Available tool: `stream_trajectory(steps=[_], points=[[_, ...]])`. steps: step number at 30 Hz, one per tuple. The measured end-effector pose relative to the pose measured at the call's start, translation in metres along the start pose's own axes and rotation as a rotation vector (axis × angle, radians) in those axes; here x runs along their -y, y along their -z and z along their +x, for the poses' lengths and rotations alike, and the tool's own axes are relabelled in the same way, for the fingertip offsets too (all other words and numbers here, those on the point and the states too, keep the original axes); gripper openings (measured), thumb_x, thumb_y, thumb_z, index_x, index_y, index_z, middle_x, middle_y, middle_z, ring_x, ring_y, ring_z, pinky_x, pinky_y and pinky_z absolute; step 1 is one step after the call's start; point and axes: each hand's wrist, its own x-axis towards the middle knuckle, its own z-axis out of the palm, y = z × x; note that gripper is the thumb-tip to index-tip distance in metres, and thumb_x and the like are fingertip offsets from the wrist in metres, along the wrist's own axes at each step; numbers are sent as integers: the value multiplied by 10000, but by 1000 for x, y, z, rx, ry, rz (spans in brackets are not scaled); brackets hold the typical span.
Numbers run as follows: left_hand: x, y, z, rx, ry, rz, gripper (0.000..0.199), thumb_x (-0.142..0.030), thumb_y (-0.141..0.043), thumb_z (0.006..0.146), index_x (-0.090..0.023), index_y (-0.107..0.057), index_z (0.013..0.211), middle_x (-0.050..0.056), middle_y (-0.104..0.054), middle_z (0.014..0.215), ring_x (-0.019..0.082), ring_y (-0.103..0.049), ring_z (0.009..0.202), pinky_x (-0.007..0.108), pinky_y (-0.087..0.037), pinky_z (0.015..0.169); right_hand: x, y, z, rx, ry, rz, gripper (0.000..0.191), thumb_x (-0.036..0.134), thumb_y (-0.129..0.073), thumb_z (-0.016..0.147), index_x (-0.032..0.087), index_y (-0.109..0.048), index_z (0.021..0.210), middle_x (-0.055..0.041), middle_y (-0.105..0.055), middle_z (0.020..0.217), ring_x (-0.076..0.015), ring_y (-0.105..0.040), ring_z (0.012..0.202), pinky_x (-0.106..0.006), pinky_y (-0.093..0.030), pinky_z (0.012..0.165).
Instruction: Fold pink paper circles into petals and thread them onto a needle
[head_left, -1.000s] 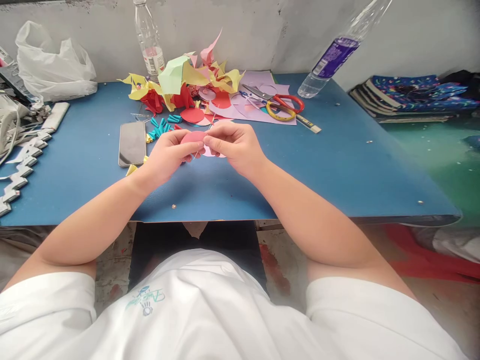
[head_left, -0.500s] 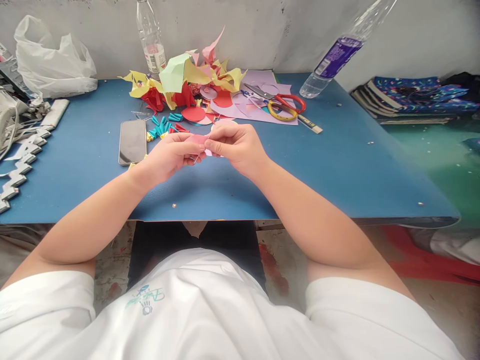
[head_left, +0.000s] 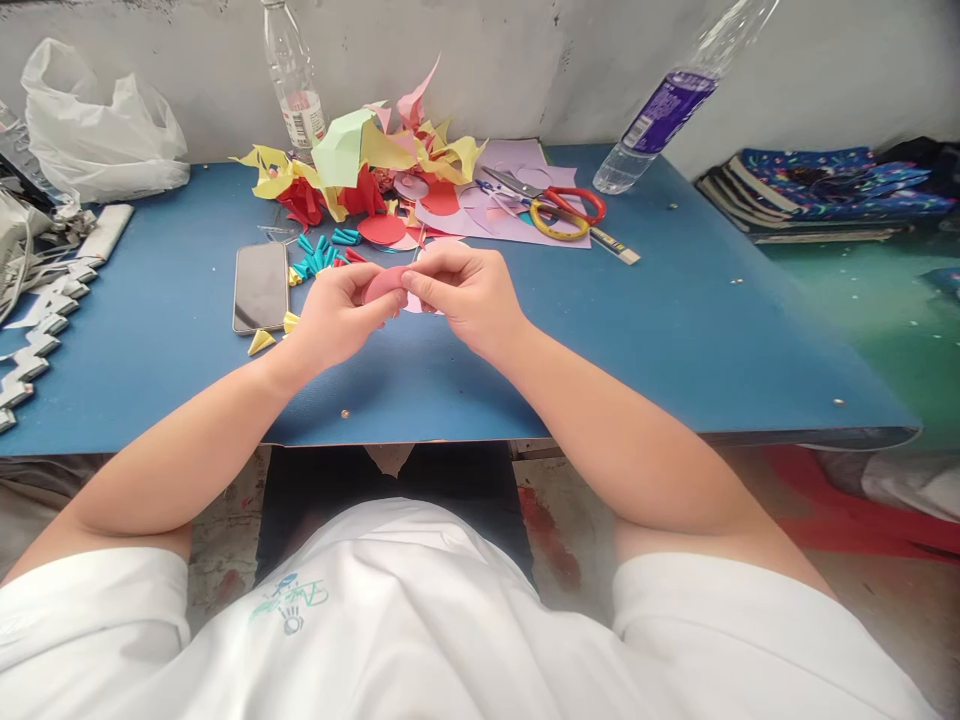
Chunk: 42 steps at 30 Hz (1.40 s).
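Note:
Between my two hands is a small piece of red paper (head_left: 385,284), raised over the blue table. My left hand (head_left: 341,310) grips its left side between thumb and fingers. My right hand (head_left: 466,295) pinches the right end; a thin stick-like thing pokes up by its fingertips, and I cannot tell which hand holds that. Pale pink paper (head_left: 424,303) shows just under the right fingers. Behind my hands lie small rolled teal paper pieces (head_left: 319,257), a red paper circle (head_left: 381,230) and crumpled yellow, green and red paper (head_left: 375,150).
A phone (head_left: 261,288) lies left of my hands, with yellow paper cones (head_left: 261,342) beside it. Scissors (head_left: 559,212) rest on purple paper (head_left: 517,225) at the back. A tilted bottle (head_left: 660,125), another bottle (head_left: 294,85) and a white plastic bag (head_left: 101,130) stand along the wall.
The red paper has turned and now looks curved between my fingers. My left hand has shifted its grip, and the thin stick now points upward behind the right fingertips.

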Motion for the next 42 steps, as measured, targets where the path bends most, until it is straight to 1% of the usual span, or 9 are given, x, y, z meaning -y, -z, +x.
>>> stream_trajectory(steps=[4,10,15,18,24,30,33,37,42], points=[[-2,-1,0,6,-36,38,203,-305,-908,928,-216,-810,773,44,-767,788,190,-656,776,339,-509,721,1,-1,-1,11,14,25,413,586,-1090,942,226,-889,912,-29,-801,837,-192,-726,756,-356,-629,691],[-6,2,-1,41,-21,-3,213,-364,-934,900,-225,-824,782,51,-747,800,197,-627,792,357,-493,727,5,1,-2,18,41,28,539,720,-1140,873,232,-923,940,-25,-800,843,-184,-706,715,-368,-647,680],[-5,4,0,65,-18,2,239,-397,-961,888,-229,-820,793,57,-763,832,203,-627,804,358,-479,708,6,1,-1,12,46,32,584,750,-1171,821,237,-902,894,-25,-778,826,-185,-691,699,-374,-643,660],[-4,5,0,70,-24,12,265,-378,-963,893,-225,-783,772,58,-755,841,198,-628,811,366,-464,716,7,1,-1,17,49,54,616,784,-1184,785,240,-911,874,-23,-773,811,-180,-679,696,-372,-633,648],[1,6,3,55,-39,36,395,-357,-1023,869,-230,-677,729,44,-722,836,186,-614,792,372,-465,706,5,2,0,54,75,69,641,819,-1167,798,238,-910,882,-10,-761,812,-173,-688,719,-355,-628,645],[1,5,4,92,-62,-36,283,-363,-1001,860,-231,-772,755,41,-743,799,195,-641,798,360,-499,717,1,3,4,98,88,111,600,746,-1180,826,235,-868,862,-1,-750,797,-173,-705,720,-352,-643,667],[2,6,7,136,-12,-169,230,-363,-1010,824,-235,-821,792,35,-758,797,191,-661,779,356,-524,723,3,6,5,156,122,133,539,684,-1172,871,230,-883,872,-6,-771,819,-168,-721,722,-355,-672,710],[3,7,12,225,87,-318,253,-391,-1039,778,-232,-846,809,56,-803,833,195,-688,758,364,-536,699,5,11,6,192,174,132,387,556,-1160,922,232,-948,938,-14,-817,884,-154,-728,726,-340,-685,730],[-1,6,12,250,127,-350,278,-342,-1082,728,-217,-837,769,45,-775,787,172,-683,731,336,-523,680,2,12,8,212,193,192,322,480,-1190,889,242,-980,944,-10,-819,876,-153,-738,724,-325,-686,704]])
